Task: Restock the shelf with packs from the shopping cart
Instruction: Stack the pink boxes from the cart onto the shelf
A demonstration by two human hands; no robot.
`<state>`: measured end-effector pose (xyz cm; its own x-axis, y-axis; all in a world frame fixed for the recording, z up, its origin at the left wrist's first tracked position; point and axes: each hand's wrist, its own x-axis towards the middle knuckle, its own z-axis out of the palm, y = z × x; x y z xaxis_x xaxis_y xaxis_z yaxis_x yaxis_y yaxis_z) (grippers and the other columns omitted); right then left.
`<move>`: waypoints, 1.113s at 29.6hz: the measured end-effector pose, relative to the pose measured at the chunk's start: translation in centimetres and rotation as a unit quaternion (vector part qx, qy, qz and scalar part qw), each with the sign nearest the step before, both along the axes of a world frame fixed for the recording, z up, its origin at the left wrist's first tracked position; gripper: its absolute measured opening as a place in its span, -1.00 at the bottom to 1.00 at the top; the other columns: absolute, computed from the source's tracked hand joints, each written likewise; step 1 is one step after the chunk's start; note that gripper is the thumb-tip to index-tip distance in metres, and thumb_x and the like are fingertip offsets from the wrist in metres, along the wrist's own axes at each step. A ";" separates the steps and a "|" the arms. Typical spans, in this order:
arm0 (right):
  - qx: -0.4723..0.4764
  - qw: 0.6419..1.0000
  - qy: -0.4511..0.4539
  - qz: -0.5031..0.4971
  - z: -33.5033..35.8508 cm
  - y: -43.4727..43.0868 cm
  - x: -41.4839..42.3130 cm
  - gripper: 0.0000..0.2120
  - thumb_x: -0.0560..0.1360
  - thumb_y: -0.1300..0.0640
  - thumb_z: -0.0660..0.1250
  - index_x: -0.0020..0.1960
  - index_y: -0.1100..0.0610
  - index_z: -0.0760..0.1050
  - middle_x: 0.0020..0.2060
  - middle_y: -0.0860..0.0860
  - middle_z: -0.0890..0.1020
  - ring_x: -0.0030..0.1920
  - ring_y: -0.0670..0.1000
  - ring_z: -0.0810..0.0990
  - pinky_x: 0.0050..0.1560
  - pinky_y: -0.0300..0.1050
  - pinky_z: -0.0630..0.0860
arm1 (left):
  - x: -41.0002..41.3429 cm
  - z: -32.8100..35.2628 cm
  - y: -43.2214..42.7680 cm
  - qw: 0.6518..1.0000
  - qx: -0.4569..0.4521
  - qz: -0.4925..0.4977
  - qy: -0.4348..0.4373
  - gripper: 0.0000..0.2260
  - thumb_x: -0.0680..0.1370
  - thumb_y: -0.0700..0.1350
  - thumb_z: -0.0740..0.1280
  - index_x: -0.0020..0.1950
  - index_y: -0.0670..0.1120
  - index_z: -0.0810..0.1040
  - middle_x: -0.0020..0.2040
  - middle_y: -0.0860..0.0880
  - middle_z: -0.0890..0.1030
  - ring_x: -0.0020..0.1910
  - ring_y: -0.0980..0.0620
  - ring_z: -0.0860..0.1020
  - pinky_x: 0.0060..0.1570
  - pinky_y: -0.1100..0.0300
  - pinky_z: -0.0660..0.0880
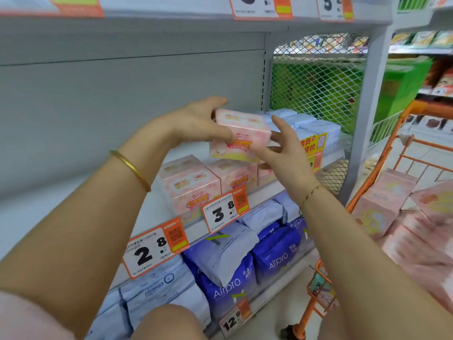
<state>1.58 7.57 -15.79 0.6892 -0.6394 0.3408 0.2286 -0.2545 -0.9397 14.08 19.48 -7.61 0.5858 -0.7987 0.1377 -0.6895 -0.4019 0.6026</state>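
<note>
Forearms raised: left hand (196, 121) clamps pink pack (242, 133), right hand (282, 153) spread against it; few shelf packs (191, 185) placed, cart (431, 109) holds many more.

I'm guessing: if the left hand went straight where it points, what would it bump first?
Likely the right hand, at the far end of the pink plastic pack the left hand grips; depth unclear.

Pink pack (241, 134), orange cart (382, 168), blue-purple bags (277, 256), grey shelf (98, 99).
</note>
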 end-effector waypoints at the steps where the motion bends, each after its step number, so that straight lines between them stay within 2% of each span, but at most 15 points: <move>1: 0.004 1.000 0.005 -0.016 -0.1 0.2 0.4 -0.33 0.49 0.22 0.37 0.49 0.04 0.14 0.22 0.02 0.45 -0.12 -0.10 0.54 -0.06 -0.10 0.60 | 0.9 -0.2 -0.4 1.000 -0.011 0.022 -0.005 -0.39 0.38 -0.08 0.48 0.39 -0.01 0.34 0.12 0.02 0.45 0.07 0.02 0.48 0.10 0.21 0.44; 3: 0.017 0.999 0.016 -0.048 -0.3 0.7 1.1 -0.39 0.51 0.23 0.32 0.48 0.07 0.15 0.25 0.07 0.43 -0.21 -0.11 0.49 0.04 0.10 0.58 | 2.8 -0.9 -1.2 0.993 -0.054 0.103 -0.021 -0.48 0.26 0.01 0.48 0.17 -0.05 0.45 0.09 -0.06 0.49 -0.05 -0.04 0.50 -0.03 0.18 0.51; 5: 0.024 0.997 0.020 -0.067 -0.5 1.0 1.5 -0.44 0.53 0.24 0.28 0.46 0.10 0.17 0.24 0.08 0.43 -0.23 -0.05 0.50 0.03 0.19 0.56 | 4.2 -1.9 -1.8 0.984 -0.059 0.162 -0.038 -0.44 0.27 0.00 0.50 0.19 -0.14 0.44 0.18 -0.14 0.39 -0.07 -0.04 0.44 0.01 0.17 0.50; 7: 0.025 0.996 0.018 -0.078 -0.5 0.8 1.6 -0.46 0.53 0.24 0.27 0.46 0.10 0.18 0.19 0.06 0.44 -0.12 0.09 0.56 0.03 0.20 0.56 | 5.1 -3.0 -2.1 0.982 -0.031 0.178 -0.061 -0.44 0.35 -0.05 0.51 0.27 -0.18 0.41 0.23 -0.17 0.31 -0.03 -0.05 0.41 0.12 0.20 0.40; 9: 0.027 0.996 0.020 -0.085 -0.4 0.1 1.1 -0.47 0.53 0.24 0.26 0.45 0.10 0.18 0.16 0.05 0.45 -0.01 0.19 0.60 0.03 0.20 0.56 | 5.6 -4.1 -2.1 0.982 -0.004 0.183 -0.054 -0.44 0.36 -0.04 0.51 0.27 -0.19 0.41 0.28 -0.19 0.31 0.04 -0.10 0.46 0.12 0.20 0.38; 11: 0.031 0.995 0.026 -0.091 -0.6 -0.6 0.6 -0.47 0.53 0.25 0.25 0.45 0.10 0.18 0.14 0.07 0.47 -0.02 0.19 0.61 0.01 0.17 0.57 | 6.4 -5.0 -2.2 0.983 0.022 0.178 -0.038 -0.48 0.36 0.01 0.51 0.21 -0.19 0.47 0.26 -0.19 0.42 0.05 -0.12 0.52 -0.01 0.18 0.44; 13: 0.040 0.995 0.035 -0.089 -0.8 -0.9 0.2 -0.47 0.53 0.28 0.23 0.45 0.13 0.17 0.11 0.10 0.47 -0.14 0.13 0.60 -0.09 0.08 0.56 | 6.8 -5.5 -2.3 0.986 0.060 0.154 -0.032 -0.53 0.38 0.05 0.49 0.17 -0.19 0.51 0.20 -0.19 0.51 0.04 -0.13 0.55 -0.06 0.16 0.46; 17: 0.052 0.993 0.056 -0.086 -1.1 -1.6 -0.1 -0.47 0.53 0.30 0.21 0.45 0.14 0.16 0.08 0.12 0.46 -0.28 0.04 0.56 -0.25 -0.02 0.52 | 6.7 -6.1 -2.4 0.983 0.132 0.121 -0.038 -0.50 0.45 0.15 0.39 0.22 -0.17 0.49 0.21 -0.16 0.52 0.12 -0.14 0.52 0.07 0.10 0.45; 22: 0.063 0.992 0.069 -0.087 -1.5 -2.0 -0.6 -0.49 0.55 0.31 0.20 0.45 0.17 0.15 -0.15 0.00 0.45 -0.27 0.04 0.56 -0.33 -0.13 0.50 | 6.2 -6.4 -2.2 0.972 0.202 0.111 -0.046 -0.37 0.51 0.20 0.27 0.41 -0.20 0.33 0.38 -0.17 0.40 0.32 -0.17 0.40 0.26 0.08 0.33; 24: 0.064 0.991 0.074 -0.090 -1.6 -2.0 -0.7 -0.49 0.55 0.31 0.20 0.45 0.17 0.15 -0.17 -0.02 0.44 -0.28 0.02 0.56 -0.33 -0.13 0.50 | 6.2 -6.4 -2.1 0.964 0.237 0.113 -0.048 -0.36 0.52 0.25 0.21 0.40 -0.20 0.34 0.38 -0.16 0.40 0.31 -0.16 0.40 0.27 0.06 0.33; 26: 0.064 0.991 0.076 -0.090 -1.5 -2.0 -0.7 -0.49 0.55 0.32 0.19 0.45 0.18 0.15 -0.19 -0.03 0.45 -0.30 0.00 0.55 -0.35 -0.14 0.50 | 6.1 -6.3 -2.0 0.958 0.259 0.115 -0.028 -0.37 0.50 0.31 0.17 0.31 -0.18 0.44 0.30 -0.14 0.48 0.23 -0.15 0.47 0.20 0.06 0.38; 28: 0.063 0.991 0.078 -0.089 -1.5 -1.9 -0.8 -0.49 0.55 0.32 0.19 0.45 0.18 0.14 -0.20 -0.03 0.45 -0.30 0.00 0.55 -0.35 -0.15 0.49 | 5.8 -6.2 -1.9 0.959 0.256 0.118 -0.009 -0.38 0.49 0.33 0.16 0.23 -0.18 0.50 0.24 -0.15 0.53 0.16 -0.15 0.51 0.15 0.07 0.41; 31: 0.070 0.990 0.081 -0.087 -1.6 -2.0 -1.0 -0.49 0.55 0.32 0.18 0.46 0.18 0.14 -0.20 -0.03 0.45 -0.29 0.02 0.55 -0.38 -0.17 0.47 | 4.5 -5.8 -2.2 0.968 0.199 0.144 -0.045 -0.38 0.55 0.23 0.17 0.39 -0.23 0.35 0.39 -0.21 0.38 0.33 -0.20 0.39 0.28 0.04 0.34; 33: 0.074 0.989 0.090 -0.089 -1.4 -2.0 -1.5 -0.50 0.55 0.31 0.18 0.45 0.17 0.14 -0.19 -0.04 0.45 -0.31 -0.01 0.55 -0.39 -0.18 0.47 | 3.1 -5.3 -3.1 0.977 0.117 0.150 -0.094 -0.43 0.57 0.14 0.21 0.41 -0.24 0.31 0.42 -0.24 0.33 0.37 -0.20 0.35 0.32 0.05 0.31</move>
